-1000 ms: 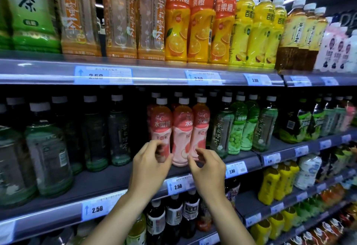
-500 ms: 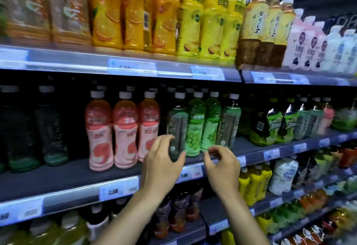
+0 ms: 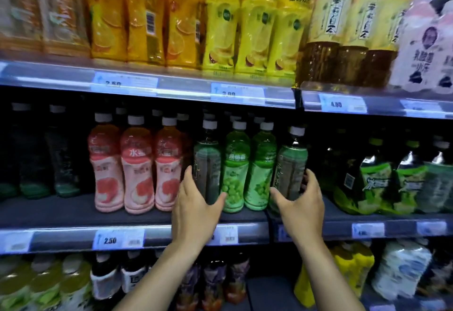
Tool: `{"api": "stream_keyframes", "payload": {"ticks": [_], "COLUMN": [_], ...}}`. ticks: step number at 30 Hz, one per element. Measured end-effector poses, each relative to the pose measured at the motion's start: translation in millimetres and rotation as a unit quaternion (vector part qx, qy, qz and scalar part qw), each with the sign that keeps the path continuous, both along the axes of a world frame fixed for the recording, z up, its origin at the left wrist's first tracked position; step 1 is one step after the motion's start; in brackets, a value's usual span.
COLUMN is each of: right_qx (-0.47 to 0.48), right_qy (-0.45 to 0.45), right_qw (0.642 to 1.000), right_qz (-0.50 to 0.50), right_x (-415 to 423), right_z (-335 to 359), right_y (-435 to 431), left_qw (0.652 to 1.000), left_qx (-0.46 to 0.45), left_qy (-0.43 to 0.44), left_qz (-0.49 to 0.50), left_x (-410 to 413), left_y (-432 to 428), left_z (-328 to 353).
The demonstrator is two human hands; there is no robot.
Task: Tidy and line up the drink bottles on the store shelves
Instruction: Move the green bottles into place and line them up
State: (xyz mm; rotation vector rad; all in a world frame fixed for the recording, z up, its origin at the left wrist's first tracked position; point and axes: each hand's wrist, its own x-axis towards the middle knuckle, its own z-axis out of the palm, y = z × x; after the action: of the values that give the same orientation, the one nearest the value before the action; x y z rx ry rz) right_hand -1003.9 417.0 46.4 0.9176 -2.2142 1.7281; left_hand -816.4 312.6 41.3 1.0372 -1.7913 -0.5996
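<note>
While pink bottles (image 3: 137,166) crowd its left, a dark-labelled bottle (image 3: 207,163) is clasped by the left hand (image 3: 196,210); another (image 3: 290,166) is cupped by the right hand (image 3: 302,210).

bare forearms, no sleeves visible

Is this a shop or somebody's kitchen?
A shop, most likely its drinks aisle. The shelves carry rows of matching bottles, such as the yellow bottles, and price tags run along the shelf edges.
</note>
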Motion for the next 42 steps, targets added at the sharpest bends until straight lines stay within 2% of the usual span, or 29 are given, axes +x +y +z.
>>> {"api": "stream_keyframes", "payload": {"ticks": [8,16,21,25,29,33,42], "right_qx": [0.002,0.046,0.034,-0.009,-0.044,-0.046,-0.008], "right_qy": [0.006,0.065,0.045,0.076,0.104,0.126,0.034], "right_qw": [1.0,0.997,0.998,0.997,0.994,0.991,0.997], "right_qz": [0.028,0.01,0.013,0.009,0.0,-0.009,0.062], "right_x": [-18,-29,-26,-14,7,39,194], "right_z": [-7,-4,0,-3,0,11,9], "right_y": [-7,-3,0,12,23,28,12], "left_qw": [0.999,0.999,0.999,0.996,0.993,0.989,0.994], "left_qx": [0.024,0.003,0.027,0.017,-0.044,-0.044,-0.009], "left_qy": [0.023,-0.013,0.031,0.077,0.093,0.105,0.101], "left_qz": [0.031,0.05,0.012,-0.029,-0.059,-0.096,-0.031], "left_x": [-4,-7,-3,7,22,47,203], "left_y": [-16,-29,-31,-12,5,14,15], "left_z": [0,5,6,5,15,25,2]}}
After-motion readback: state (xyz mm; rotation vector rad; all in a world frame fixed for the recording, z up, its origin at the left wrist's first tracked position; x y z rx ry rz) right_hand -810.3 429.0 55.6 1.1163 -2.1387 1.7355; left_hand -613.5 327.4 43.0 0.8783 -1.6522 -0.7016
